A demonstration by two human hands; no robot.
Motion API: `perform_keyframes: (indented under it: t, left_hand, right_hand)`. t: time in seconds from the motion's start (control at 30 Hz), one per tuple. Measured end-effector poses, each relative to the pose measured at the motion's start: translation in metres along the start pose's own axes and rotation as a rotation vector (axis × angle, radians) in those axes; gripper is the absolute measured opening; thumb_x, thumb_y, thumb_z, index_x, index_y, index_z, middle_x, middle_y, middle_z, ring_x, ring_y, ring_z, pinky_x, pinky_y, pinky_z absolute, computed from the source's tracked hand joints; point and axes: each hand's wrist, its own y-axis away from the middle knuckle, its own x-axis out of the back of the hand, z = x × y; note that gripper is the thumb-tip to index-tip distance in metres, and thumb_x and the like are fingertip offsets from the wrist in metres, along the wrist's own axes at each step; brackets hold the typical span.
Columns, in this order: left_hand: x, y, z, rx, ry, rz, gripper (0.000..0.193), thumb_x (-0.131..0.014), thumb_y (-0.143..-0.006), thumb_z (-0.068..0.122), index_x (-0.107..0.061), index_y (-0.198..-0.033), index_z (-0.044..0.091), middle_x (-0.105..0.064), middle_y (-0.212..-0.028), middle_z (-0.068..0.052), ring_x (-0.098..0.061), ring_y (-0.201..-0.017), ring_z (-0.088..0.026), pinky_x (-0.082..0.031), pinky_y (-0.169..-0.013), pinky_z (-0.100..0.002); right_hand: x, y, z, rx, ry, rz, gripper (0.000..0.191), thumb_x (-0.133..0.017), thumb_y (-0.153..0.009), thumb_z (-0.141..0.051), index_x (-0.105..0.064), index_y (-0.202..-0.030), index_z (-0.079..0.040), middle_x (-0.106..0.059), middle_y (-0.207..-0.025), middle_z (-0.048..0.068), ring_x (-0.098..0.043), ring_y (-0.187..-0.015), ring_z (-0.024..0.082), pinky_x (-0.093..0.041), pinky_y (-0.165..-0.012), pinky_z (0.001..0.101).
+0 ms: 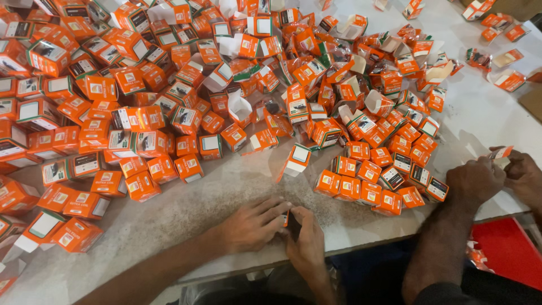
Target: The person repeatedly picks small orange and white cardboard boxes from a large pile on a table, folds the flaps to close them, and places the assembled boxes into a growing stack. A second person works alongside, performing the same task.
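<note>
**Small carton worked at the worktop edge**

Where the head view looks down, both of the person's hands meet near the front edge of the pale worktop (186,212). Left hand (254,225) lies palm-down, fingers (271,208) stretched forward and close together, their tips touching a small dark-and-orange carton (289,221). Right hand (307,240) comes up from below, its fingers curled round the same carton, pinching it against the left fingertips. Most of the carton is hidden between the two hands, so whether its flaps are open cannot be told.

Beyond the hands a heap of orange cartons (169,101) covers the far half of the surface, many open and tilted. A neater cluster of closed cartons (384,181) sits to the right. Another person's hands (497,175) work at the right edge, holding a small piece of card (501,151).

Judging the risks: the carton sits close to the front edge, so a loosened pinch could drop it off the worktop. Thin card flaps may crease if pressed too hard. An elbow or sleeve sweeping sideways could knock the neat cluster out of order.
</note>
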Motion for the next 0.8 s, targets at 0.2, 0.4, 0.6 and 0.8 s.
perform_keyframes:
  t: [0.2,0.4,0.6,0.8]
  left_hand:
    - [0.008,-0.003,0.002,-0.056,-0.130,-0.014,0.032,-0.072,-0.087,0.024,-0.063,-0.107,0.002,-0.063,-0.136,-0.022,-0.063,-0.127,-0.039,-0.051,-0.107,-0.050]
    - [0.002,-0.004,-0.003,-0.045,-0.088,-0.021,0.033,-0.074,-0.082,0.023,-0.062,-0.107,0.005,-0.064,-0.131,-0.020,-0.065,-0.120,-0.038,-0.053,-0.103,-0.050]
    - [-0.003,0.000,-0.005,-0.148,-0.225,-0.057,0.038,-0.073,-0.080,0.023,-0.060,-0.108,0.002,-0.063,-0.133,-0.026,-0.064,-0.120,-0.042,-0.053,-0.102,-0.053]
    - [0.009,0.006,-0.005,-0.048,0.089,-0.054,0.048,-0.075,-0.077,0.012,-0.064,-0.122,0.004,-0.052,-0.150,-0.023,-0.051,-0.140,-0.045,-0.044,-0.116,-0.056]
  right_hand:
    - [0.001,-0.001,-0.005,-0.013,-0.022,-0.016,0.056,-0.084,-0.077,-0.006,-0.053,-0.123,0.000,-0.070,-0.114,0.021,-0.070,-0.107,0.038,-0.056,-0.088,0.0434]
    - [0.000,-0.002,0.000,0.020,-0.052,-0.023,0.056,-0.079,-0.075,0.003,-0.053,-0.124,-0.001,-0.069,-0.115,0.022,-0.070,-0.108,0.039,-0.057,-0.090,0.0438]
    - [0.000,0.000,0.007,0.038,-0.035,-0.030,0.055,-0.079,-0.072,0.005,-0.053,-0.121,-0.002,-0.069,-0.110,0.020,-0.069,-0.103,0.039,-0.056,-0.087,0.0444]
    - [-0.001,0.000,0.005,0.031,0.012,-0.003,0.056,-0.082,-0.073,0.001,-0.054,-0.121,-0.003,-0.069,-0.116,0.020,-0.068,-0.107,0.039,-0.054,-0.088,0.0452]
